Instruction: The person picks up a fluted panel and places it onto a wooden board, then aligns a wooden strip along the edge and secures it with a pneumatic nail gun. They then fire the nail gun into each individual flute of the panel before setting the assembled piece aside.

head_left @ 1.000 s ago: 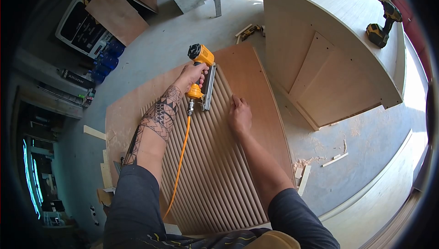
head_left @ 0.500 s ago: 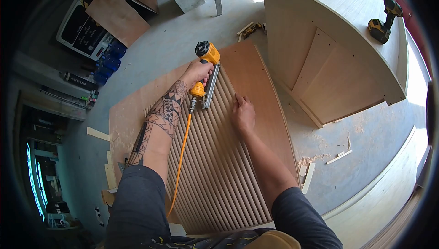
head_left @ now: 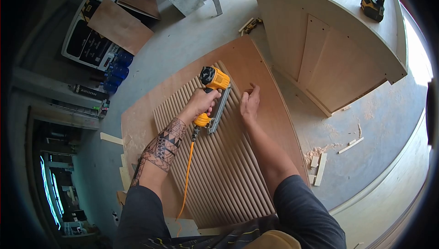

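Observation:
My left hand (head_left: 202, 101) is wrapped round the handle of a yellow and black nail gun (head_left: 217, 80). An orange air hose (head_left: 187, 182) runs from the gun's fitting back toward my body. Beneath the gun lies a panel of parallel rounded wooden slats (head_left: 219, 171), and the gun's silver magazine overlaps the slats in this view. My right hand (head_left: 250, 104) is at the right side of the slats, its fingers partly spread with nothing seen in them. Under the slats is a larger brown plywood sheet (head_left: 279, 125) with a curved edge.
A curved wooden cabinet (head_left: 315, 52) stands at right with a cordless drill (head_left: 374, 7) on top. Wood offcuts (head_left: 321, 169) and shavings lie on the floor. Blue water bottles (head_left: 120, 71) and a van (head_left: 87, 43) with leaning boards are at far left.
My left hand has drawn the nail gun back toward me, uncovering the slats' far ends. My right hand has shifted slightly, its fingers spreading more. The view has shifted a little.

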The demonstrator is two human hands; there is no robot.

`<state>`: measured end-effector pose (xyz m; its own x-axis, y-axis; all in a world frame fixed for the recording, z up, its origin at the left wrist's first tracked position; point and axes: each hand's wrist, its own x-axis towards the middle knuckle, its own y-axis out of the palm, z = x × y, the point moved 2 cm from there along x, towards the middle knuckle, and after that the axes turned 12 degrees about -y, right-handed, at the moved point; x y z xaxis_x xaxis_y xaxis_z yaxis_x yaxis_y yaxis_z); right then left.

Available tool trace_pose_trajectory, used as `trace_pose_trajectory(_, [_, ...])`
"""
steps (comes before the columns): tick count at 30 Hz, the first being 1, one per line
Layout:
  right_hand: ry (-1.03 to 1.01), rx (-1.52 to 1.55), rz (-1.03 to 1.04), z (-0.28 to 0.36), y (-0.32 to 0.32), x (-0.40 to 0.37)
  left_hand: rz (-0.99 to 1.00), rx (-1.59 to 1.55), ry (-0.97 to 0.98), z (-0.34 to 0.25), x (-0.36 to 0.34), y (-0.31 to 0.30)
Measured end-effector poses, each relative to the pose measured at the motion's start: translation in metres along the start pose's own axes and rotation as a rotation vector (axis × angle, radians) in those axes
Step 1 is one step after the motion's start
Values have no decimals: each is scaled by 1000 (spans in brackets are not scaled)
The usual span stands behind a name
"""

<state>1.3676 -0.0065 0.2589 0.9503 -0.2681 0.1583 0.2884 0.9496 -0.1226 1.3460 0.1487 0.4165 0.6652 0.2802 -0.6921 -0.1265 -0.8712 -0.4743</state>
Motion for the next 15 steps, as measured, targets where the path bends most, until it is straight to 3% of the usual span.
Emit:
trace_pose_trajectory(2, [-37, 147, -125, -23, -1, -4, 3, -5, -5, 5, 0, 7])
trace_pose_trajectory(4, [82, 595, -209, -46, -9, -9, 5, -16, -4, 8, -4, 10])
trace_pose_trajectory(5, [74, 594, -210, -33, -25, -14, 5, -19, -14, 9, -6, 13])
trace_pose_trajectory(7, [63, 235, -50, -6, -68, -43, 8, -20, -20, 9, -9, 17])
trace_pose_trajectory(9, [-70, -224, 288, 8, -112, -84, 7, -8, -25, 12, -6, 18])
trace_pose_trajectory(11, [-50, -335, 393, 23, -153, -123, 3, 4, -9, 11, -9, 20])
trace_pose_trajectory(15, [-43, -368, 308, 24, -211, -175, -4, 3, -37, 9, -10, 18])
